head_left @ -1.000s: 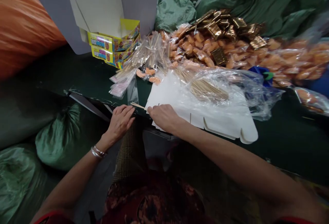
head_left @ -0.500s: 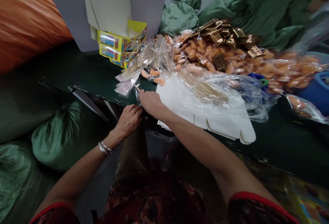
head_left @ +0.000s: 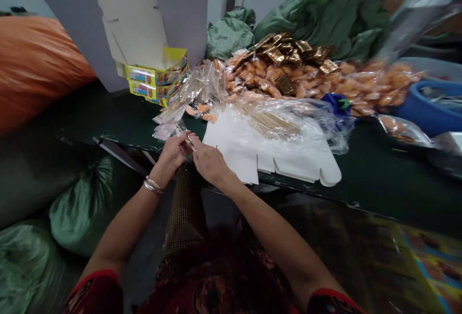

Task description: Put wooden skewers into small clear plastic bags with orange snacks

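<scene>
My left hand (head_left: 173,153) and my right hand (head_left: 209,160) meet at the table's front edge, both closed on a small clear plastic bag (head_left: 181,128) with a thin stick in it. Just beyond them lie pink-and-white packets (head_left: 166,130) and a heap of bagged wooden sticks (head_left: 205,83). A few loose orange pieces (head_left: 203,107) rest beside that heap. To the right, a bundle of bare sticks (head_left: 276,125) lies in clear plastic on white flat cardboard (head_left: 231,145).
Yellow boxes (head_left: 144,82) are stacked at the back left. Wrapped orange pieces (head_left: 306,81) and gold packets (head_left: 276,56) are piled behind the cardboard. A blue basket (head_left: 429,112) stands far right; green sacks (head_left: 84,208) sit below left.
The view has shifted, so the table's contents appear further left. My left hand has risen from the table edge and turned, and its fingers now meet my right hand's at the bag.
</scene>
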Tool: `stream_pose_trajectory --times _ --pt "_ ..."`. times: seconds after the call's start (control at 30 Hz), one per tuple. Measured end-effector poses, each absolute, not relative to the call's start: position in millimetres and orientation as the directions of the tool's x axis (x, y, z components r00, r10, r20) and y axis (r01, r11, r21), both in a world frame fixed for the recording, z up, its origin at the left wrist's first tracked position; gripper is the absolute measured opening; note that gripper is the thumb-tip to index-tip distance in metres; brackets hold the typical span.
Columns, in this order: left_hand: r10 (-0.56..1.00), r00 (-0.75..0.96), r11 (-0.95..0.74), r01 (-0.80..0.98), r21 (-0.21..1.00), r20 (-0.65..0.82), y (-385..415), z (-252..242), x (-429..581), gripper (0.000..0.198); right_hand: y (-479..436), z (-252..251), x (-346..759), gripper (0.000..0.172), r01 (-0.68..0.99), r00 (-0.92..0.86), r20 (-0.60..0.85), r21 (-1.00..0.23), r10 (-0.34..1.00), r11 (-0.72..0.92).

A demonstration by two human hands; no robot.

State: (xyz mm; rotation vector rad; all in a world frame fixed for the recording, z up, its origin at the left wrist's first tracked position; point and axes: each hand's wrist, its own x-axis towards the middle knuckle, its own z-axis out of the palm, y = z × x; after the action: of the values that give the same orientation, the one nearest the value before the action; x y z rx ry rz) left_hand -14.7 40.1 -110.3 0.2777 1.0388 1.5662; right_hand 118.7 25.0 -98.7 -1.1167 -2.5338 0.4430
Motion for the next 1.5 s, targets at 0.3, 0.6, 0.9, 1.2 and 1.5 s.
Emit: stream_pose_trajectory --times 0.3,0.6,0.9,1.2,1.5 --pt "0.954 -0.137 0.074 -0.753 0.654 -0.266 5.0 -117.9 69.0 0.007 17.0 -127.7 153.5 0.054 0.607 -0.148 0.640 -0.542 0.754 0.581" --pt "0.759 0.547 0.287 0.208 0.935 -0.354 -29.4 -73.6 38.5 0.017 -7.0 -60.4 205.9 0.036 0.525 -0.556 0.618 -0.257 0.555 0.812" --pt "0.875 0.346 0.132 0.502 0.855 -0.339 -22.9 -35.4 41.2 0.018 -38.0 -99.8 244.6 0.011 0.276 -0.607 0.069 -0.916 0.792 0.292" --pt "0.826 0.430 0.169 0.428 0.888 -0.364 -16.4 -46.1 58.6 0.021 -50.5 -114.8 235.1 0.023 -0.181 -0.444 -0.148 -0.951 0.884 -0.250" --pt "0.787 0.480 0.205 0.390 0.898 -0.388 -11.8 -58.9 68.2 0.019 -46.8 -122.1 239.0 0.021 -0.319 -0.329 -0.056 -0.933 0.943 -0.167"
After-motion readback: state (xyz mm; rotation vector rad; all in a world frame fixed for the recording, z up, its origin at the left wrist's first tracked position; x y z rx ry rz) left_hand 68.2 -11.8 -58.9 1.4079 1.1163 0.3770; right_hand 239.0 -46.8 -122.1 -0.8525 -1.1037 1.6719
